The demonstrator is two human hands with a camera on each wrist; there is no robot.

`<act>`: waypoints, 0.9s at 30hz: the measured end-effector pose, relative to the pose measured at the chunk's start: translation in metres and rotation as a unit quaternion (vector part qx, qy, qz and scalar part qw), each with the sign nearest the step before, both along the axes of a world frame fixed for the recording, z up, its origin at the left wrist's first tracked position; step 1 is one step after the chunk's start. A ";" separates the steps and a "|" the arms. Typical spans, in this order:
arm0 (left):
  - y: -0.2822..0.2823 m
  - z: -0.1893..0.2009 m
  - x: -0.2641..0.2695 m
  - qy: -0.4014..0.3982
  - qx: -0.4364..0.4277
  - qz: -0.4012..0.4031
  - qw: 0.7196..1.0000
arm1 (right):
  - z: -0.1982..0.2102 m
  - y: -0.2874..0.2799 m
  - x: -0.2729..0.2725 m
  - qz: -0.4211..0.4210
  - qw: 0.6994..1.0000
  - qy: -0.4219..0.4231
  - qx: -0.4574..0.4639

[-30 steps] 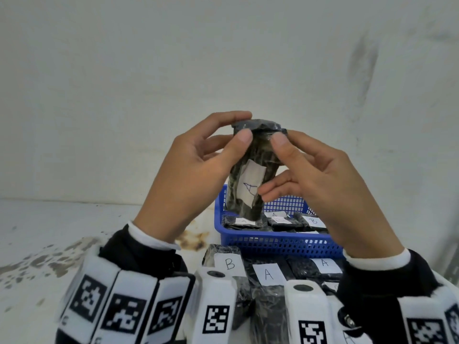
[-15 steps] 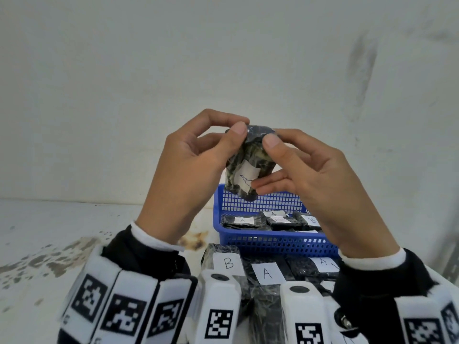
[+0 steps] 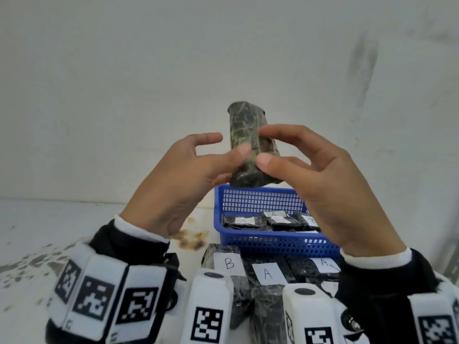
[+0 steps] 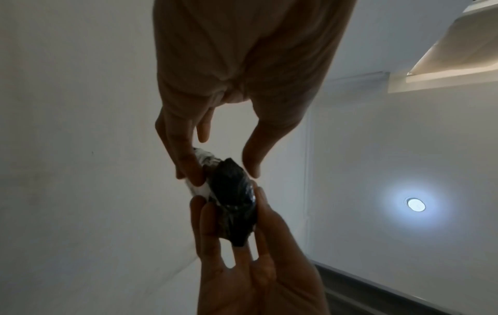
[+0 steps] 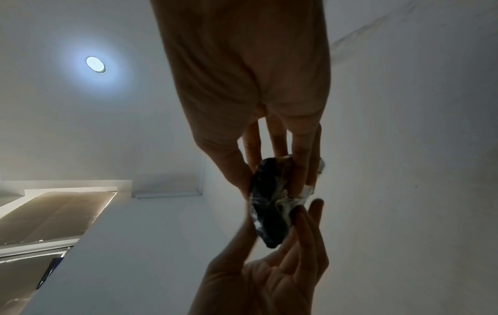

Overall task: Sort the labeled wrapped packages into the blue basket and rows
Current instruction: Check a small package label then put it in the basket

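Observation:
A dark wrapped package (image 3: 246, 135) is held upright in the air above the blue basket (image 3: 273, 242). My left hand (image 3: 231, 147) pinches its lower left side with the thumb in front, the index finger lifted off. My right hand (image 3: 267, 146) pinches its right side between thumb and fingers. The package's plain side faces me, so its label is hidden in the head view. From the left wrist, the package (image 4: 234, 202) shows a white label edge under my left hand (image 4: 221, 172). The right wrist view shows my right hand (image 5: 275, 185) round the package (image 5: 269, 213).
The basket holds several dark packages with A and B labels (image 3: 280, 220). In front of it lie a package marked B (image 3: 228, 263) and two marked A (image 3: 268, 273), (image 3: 323, 263). A brown stain (image 3: 191, 238) marks the white table left of the basket. A wall stands close behind.
The package was turned in both hands: its A label faced me a second ago and now faces away. It stands higher, and my left index finger has come off it.

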State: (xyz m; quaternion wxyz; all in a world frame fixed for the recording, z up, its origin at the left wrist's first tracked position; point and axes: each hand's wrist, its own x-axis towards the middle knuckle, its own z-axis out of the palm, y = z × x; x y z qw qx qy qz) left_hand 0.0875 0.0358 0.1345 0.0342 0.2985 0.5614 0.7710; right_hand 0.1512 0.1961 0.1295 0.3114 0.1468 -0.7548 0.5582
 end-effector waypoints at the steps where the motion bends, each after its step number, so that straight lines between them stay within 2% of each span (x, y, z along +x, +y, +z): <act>1: 0.001 -0.001 0.000 0.009 -0.008 0.006 1.000 | -0.001 0.000 -0.001 0.000 1.000 0.004 -0.001; 10: 0.004 -0.004 -0.001 0.060 -0.041 0.027 0.997 | -0.002 0.002 -0.004 0.012 0.999 -0.009 -0.042; 27: 0.004 -0.005 -0.001 0.114 -0.073 0.069 0.988 | -0.003 0.000 -0.006 -0.037 0.998 -0.047 0.007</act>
